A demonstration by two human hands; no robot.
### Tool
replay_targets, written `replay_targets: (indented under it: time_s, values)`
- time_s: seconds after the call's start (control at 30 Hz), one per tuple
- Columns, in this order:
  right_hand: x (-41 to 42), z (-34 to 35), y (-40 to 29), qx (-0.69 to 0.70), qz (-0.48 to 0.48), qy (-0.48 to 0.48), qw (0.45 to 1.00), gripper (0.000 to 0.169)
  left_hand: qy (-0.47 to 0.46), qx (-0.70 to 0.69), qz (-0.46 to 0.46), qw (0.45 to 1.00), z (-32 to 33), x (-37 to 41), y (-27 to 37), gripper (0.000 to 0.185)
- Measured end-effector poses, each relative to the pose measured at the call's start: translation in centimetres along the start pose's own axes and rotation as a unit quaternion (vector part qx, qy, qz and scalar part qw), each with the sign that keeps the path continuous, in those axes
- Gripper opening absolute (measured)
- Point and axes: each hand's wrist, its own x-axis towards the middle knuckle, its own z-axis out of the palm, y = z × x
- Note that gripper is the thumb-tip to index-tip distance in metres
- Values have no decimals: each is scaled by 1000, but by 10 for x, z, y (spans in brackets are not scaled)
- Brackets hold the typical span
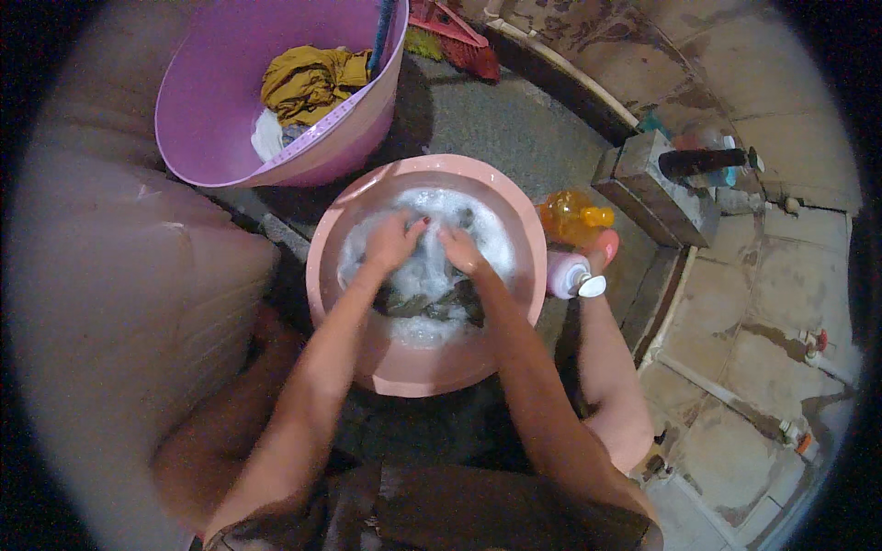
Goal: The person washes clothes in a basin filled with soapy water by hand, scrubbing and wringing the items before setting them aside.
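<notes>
A round pink plastic basin [406, 382] stands on the floor in front of me, holding sudsy water and dark wet cloth [431, 303]. My left hand [393, 241] is over the left middle of the suds, its thumb towards the centre. Close by on the right, my right hand [458, 246] is at the foam, fingers pointing inward. A pale, foamy strip, cloth or suds, lies between the two hands; whether either hand grips it is unclear. White foam [493, 234] rings the water and hides part of the cloth.
A purple tub [200, 117] with a mustard-yellow garment [310, 79] stands at upper left. Beside it lies a red broom head [465, 52]. An orange bottle [568, 213] and a pink bottle [566, 274] sit right of the basin, near a stone block [654, 186] and wall pipes [723, 396].
</notes>
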Motion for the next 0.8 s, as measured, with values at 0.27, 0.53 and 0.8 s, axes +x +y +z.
replay_targets:
  time_s: [0.27, 0.53, 0.8]
  values:
    - [-82, 10, -22, -138, 157, 82, 974, 76, -19, 74, 77, 994, -57, -129, 95, 33]
    - [-115, 93, -2, -317, 77, 56, 944, 71, -51, 119, -99, 987, 19, -133, -8, 65]
    - [-18, 37, 113, -258, -117, 39, 958, 45, -392, 258, -90, 878, 26, -3, -14, 43]
